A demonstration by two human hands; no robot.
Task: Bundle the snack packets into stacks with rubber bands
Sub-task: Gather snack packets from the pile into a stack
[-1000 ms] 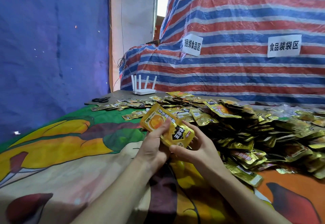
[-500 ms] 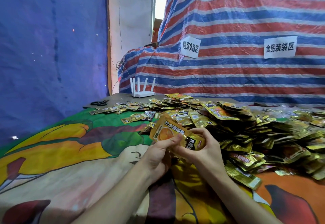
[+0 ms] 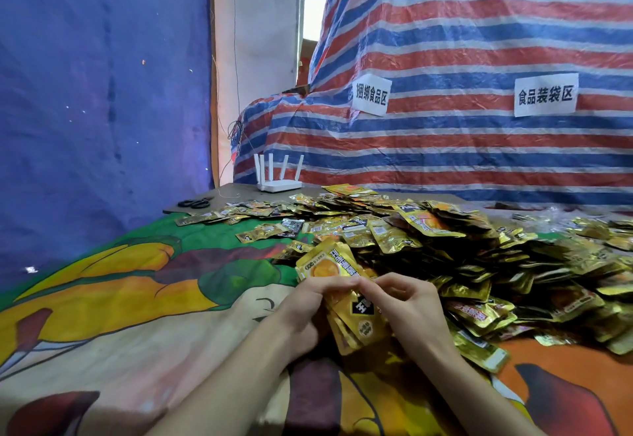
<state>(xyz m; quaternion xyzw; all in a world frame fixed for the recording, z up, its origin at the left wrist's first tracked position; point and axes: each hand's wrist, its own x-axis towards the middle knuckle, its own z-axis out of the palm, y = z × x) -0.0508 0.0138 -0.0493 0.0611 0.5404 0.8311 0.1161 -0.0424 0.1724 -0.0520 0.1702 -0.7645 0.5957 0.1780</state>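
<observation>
From the head view, both hands met right in front of the body, low over the patterned cloth (image 3: pixel 144 326) on the desk, and between them sat a small stack of gold snack packets (image 3: pixel 352 312). The left hand (image 3: pixel 305 312) was clenched on the stack's left edge from beneath, thumb across the top; the right hand (image 3: pixel 411 309) pinched its right edge, fingertips curled over the upper face. The stack's long axis ran away from the person and up to the left, far end raised, near end dipping toward the wrists. No rubber band could be made out on or near it. The loose packet pile (image 3: pixel 479 250) spread to the right and beyond, just beside the right hand, so that hand looked the handier one for any further reach. Far off at the desk's back edge lay scissors (image 3: pixel 195 202) and a white router (image 3: pixel 279 183).
</observation>
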